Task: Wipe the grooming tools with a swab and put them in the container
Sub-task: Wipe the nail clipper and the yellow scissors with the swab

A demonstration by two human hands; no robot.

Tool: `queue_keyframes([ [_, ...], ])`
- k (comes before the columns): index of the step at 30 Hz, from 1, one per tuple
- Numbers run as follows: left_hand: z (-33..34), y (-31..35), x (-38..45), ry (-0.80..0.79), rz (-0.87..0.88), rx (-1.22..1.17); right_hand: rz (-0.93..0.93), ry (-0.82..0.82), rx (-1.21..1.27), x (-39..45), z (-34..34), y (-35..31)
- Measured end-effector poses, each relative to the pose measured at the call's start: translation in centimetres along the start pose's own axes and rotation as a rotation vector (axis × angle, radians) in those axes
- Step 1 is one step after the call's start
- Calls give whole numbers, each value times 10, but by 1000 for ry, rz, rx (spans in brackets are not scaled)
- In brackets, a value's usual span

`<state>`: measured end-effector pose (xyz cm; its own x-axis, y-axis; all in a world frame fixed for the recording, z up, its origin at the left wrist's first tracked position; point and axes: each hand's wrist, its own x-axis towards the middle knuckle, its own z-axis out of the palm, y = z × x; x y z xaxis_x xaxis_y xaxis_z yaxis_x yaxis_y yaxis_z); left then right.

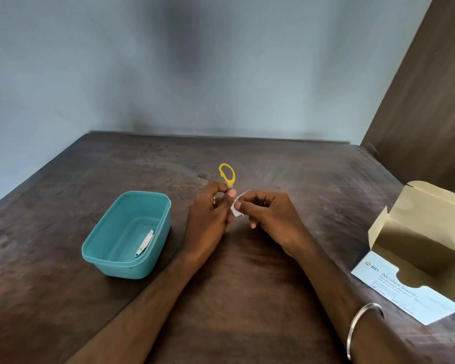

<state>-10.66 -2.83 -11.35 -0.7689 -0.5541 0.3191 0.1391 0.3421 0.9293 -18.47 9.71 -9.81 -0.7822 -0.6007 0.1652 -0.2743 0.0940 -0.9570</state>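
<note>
Arms: two bare forearms come into view from 6 o'clock, with no sleeves visible on either.
Left hand: a ring shows on one finger, only partly visible; its colour cannot be told for sure.
Right hand: no ring or other wear shows on the fingers.
Right forearm: a plain, smooth, silver-coloured metal bangle circles it at about 5 o'clock in the view.

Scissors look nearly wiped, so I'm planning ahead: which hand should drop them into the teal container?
Probably the left hand: it already grips the scissors, and the container sits on its side.
</note>
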Motion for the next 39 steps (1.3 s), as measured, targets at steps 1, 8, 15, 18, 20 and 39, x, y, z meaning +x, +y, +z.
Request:
queue_keyframes([
  [1, 0, 0, 0, 4, 1, 4, 5, -2, -1, 0, 0, 0],
  [8, 0, 1, 0, 11, -2, 11, -11, 22, -13, 0, 1, 3],
  [15, -1, 2, 0, 25, -30, -20, 4, 13, -28, 1, 0, 4],
  [18, -1, 2, 1, 47, -66, -65, 26, 29, -45, 1, 0, 5],
  [20, -1, 2, 1, 36, -58, -48, 14, 31, -47, 2, 2, 5],
  [39, -1, 3, 5, 67, -217, -278, 29, 108, -89, 4, 0, 4],
])
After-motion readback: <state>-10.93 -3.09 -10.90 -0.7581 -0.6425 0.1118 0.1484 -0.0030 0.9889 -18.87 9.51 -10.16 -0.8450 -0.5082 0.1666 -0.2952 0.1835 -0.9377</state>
